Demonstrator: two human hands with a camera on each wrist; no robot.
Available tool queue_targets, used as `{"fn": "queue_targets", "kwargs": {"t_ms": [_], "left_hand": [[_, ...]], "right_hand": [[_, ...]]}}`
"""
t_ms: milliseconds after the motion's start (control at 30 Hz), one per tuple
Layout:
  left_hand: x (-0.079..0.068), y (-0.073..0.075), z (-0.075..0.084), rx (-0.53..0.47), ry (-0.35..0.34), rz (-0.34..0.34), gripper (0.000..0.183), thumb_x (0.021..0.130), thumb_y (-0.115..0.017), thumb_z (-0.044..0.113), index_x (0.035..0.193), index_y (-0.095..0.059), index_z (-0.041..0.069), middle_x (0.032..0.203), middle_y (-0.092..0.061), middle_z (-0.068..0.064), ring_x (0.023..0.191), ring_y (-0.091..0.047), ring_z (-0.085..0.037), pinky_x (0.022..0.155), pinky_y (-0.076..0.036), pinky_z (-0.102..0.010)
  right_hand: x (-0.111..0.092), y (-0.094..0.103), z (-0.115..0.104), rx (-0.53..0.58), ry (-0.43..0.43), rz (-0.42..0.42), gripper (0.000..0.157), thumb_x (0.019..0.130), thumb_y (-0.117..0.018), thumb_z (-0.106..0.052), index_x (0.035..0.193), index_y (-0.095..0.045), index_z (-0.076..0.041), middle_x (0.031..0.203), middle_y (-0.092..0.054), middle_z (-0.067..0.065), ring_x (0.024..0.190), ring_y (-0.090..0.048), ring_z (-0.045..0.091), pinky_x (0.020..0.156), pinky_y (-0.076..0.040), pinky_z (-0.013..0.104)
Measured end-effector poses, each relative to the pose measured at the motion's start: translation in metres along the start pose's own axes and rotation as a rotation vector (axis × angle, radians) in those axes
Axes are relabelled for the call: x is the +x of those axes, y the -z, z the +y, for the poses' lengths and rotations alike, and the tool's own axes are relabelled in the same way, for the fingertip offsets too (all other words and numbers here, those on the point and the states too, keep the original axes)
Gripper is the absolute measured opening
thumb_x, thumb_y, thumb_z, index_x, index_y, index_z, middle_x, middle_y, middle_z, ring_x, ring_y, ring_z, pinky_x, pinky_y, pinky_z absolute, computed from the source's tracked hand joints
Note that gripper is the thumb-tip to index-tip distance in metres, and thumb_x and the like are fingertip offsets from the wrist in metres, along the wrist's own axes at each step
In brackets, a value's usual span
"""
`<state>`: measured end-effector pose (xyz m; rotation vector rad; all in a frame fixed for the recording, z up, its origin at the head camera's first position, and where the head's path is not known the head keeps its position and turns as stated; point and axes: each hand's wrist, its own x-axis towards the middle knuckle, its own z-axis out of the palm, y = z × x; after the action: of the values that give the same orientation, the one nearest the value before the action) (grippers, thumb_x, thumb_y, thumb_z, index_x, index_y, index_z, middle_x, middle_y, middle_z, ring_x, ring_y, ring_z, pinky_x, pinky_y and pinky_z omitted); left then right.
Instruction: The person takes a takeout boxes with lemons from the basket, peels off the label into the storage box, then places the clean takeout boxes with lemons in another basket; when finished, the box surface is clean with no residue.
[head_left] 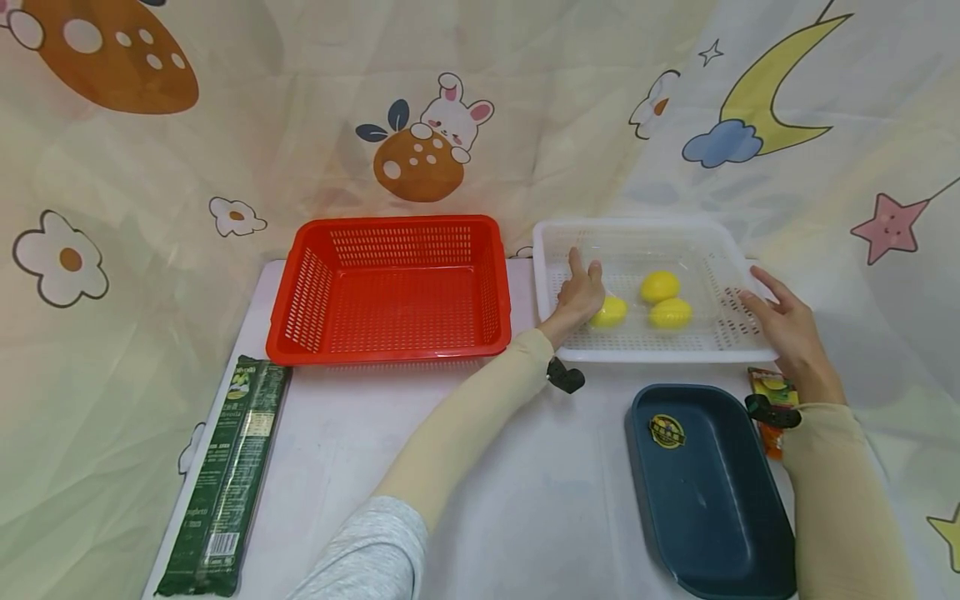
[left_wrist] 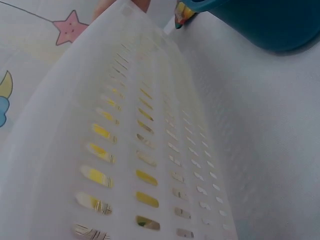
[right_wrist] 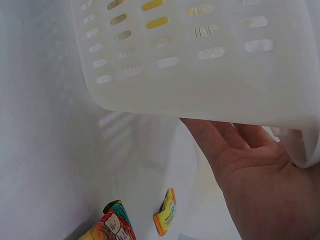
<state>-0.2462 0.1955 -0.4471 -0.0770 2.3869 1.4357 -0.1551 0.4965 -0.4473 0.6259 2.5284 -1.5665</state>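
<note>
A white slotted basket (head_left: 637, 354) stands at the back right of the table. Inside it lies a clear plastic box (head_left: 693, 271) with three yellow lemons (head_left: 660, 286). My left hand (head_left: 581, 293) reaches over the basket's front rim, beside the leftmost lemon (head_left: 611, 312). Its thumb and forefinger appear to pinch the box's left edge; the other fingers are hidden. With my right hand (head_left: 789, 329) I grip the basket's right rim, thumb on the inner side. In the right wrist view, fingers (right_wrist: 207, 135) pass under that rim outside the wall.
A red basket (head_left: 390, 360) stands at the back left. Below it lies a green spaghetti packet (head_left: 225, 479). A dark blue tub (head_left: 712, 492) sits at the front right, with a colourful packet (head_left: 772, 387) beside it. A small yellow wrapped packet (right_wrist: 166, 212) shows near the right hand.
</note>
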Motion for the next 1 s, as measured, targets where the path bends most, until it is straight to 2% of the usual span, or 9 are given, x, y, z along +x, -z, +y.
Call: {"fn": "queue_targets", "kwargs": {"t_ms": [633, 867, 1000], "left_hand": [[-0.003, 0.0015, 0.0026, -0.005, 0.037, 0.006, 0.063, 0.109, -0.029, 0.052, 0.164, -0.005, 0.031, 0.15, -0.046, -0.024, 0.136, -0.048, -0.04, 0.112, -0.038, -0.051], [-0.0056, 0.0025, 0.0037, -0.003, 0.034, 0.003, 0.067, 0.108, -0.029, 0.055, 0.164, -0.003, 0.03, 0.149, -0.044, -0.025, 0.134, -0.048, -0.04, 0.111, -0.039, -0.05], [-0.0065, 0.0034, 0.0048, 0.007, 0.041, -0.004, 0.071, 0.107, -0.028, 0.058, 0.164, 0.0, 0.026, 0.153, -0.04, -0.026, 0.139, -0.043, -0.041, 0.114, -0.037, -0.05]], "right_hand": [[-0.0006, -0.0002, -0.0005, 0.022, -0.01, 0.002, 0.066, 0.096, -0.055, -0.06, 0.154, -0.023, -0.057, 0.154, -0.038, 0.01, 0.086, -0.066, -0.001, 0.067, -0.062, 0.037], [-0.0012, 0.0002, -0.0017, 0.042, -0.003, -0.004, 0.066, 0.097, -0.056, -0.059, 0.154, -0.024, -0.056, 0.153, -0.039, 0.008, 0.085, -0.067, -0.001, 0.065, -0.062, 0.038], [-0.0012, -0.0001, -0.002, 0.037, -0.007, -0.002, 0.066, 0.097, -0.056, -0.059, 0.154, -0.024, -0.056, 0.155, -0.039, 0.008, 0.085, -0.067, -0.001, 0.065, -0.062, 0.038]]}}
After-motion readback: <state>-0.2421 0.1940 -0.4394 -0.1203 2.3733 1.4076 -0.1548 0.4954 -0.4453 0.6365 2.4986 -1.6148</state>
